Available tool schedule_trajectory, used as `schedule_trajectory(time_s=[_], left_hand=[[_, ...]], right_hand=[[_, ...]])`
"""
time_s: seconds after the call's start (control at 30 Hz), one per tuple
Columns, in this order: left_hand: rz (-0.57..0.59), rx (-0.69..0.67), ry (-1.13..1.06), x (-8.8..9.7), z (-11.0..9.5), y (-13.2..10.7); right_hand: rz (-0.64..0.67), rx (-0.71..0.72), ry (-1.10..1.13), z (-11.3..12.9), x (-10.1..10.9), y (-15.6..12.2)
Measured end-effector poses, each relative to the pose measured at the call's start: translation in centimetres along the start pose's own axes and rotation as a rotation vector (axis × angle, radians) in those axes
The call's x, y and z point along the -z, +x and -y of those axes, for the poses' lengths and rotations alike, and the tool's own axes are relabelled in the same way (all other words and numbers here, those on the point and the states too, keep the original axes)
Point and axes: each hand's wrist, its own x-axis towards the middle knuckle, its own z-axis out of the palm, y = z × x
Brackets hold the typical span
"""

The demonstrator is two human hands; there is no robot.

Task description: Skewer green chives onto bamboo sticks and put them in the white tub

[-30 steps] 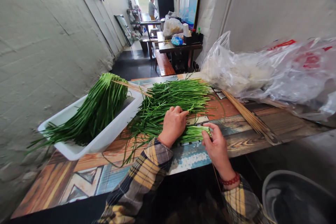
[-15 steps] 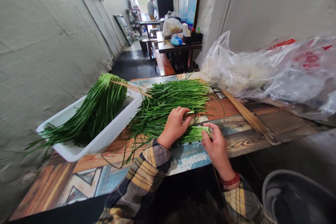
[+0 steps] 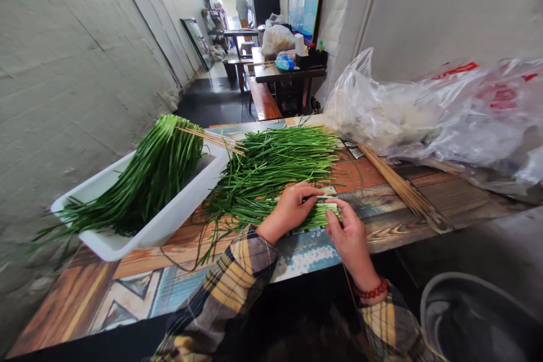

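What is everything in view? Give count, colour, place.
Near table: one, multicoloured, foreground
Tray: one, white, table's left
Bunched stalks: many, green, in tray
Loose stalks: many, green, table's middle
Stalk bundle: one, green, front centre
Tray sticks: several, tan, over tray
Loose sticks: many, tan, table's right
Plastic bags: some, clear, right
Tub: one, grey, lower right
Background tables: at least two, dark, beyond
Background clutter: uncountable, mixed, atop tables
Bench: one, reddish-brown, beyond
Other person: one, grey top, far
Bracelet: one, red, right wrist
Sleeves: two, plaid, forearms
Left hand: one, bare, holding stalk
Right hand: one, bare, gripping stalk bundle
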Motion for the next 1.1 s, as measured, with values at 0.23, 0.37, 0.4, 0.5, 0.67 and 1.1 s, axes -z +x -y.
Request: schedule_trajectory(time_s=[0.23, 0.37, 0.4, 0.5, 0.67, 1.1], left_hand=[[-0.003, 0.032, -0.01, 0.1, -0.6, -0.03], [0.01, 0.02, -0.049, 0.19, -0.59, -0.04], [0.013, 0.018, -0.053, 0.19, -0.55, -0.04], [0.019, 0.004, -0.051, 0.18, -0.4, -0.02], [0.025, -0.01, -0.038, 0.16, -0.41, -0.01], [0.066, -0.054, 0.034, 0.37, -0.47, -0.04]], right_hand=[[-0.006, -0.015, 0.023, -0.17, -0.05, -0.01], [-0.015, -0.012, 0.018, -0.26, -0.06, -0.03], [-0.015, -0.009, 0.018, -0.25, -0.05, -0.04], [-0.014, -0.002, 0.013, -0.22, -0.04, -0.06], [-0.021, -0.006, 0.02, -0.42, -0.13, -0.07], [-0.046, 0.041, 0.072, 0.51, -0.06, -0.18]])
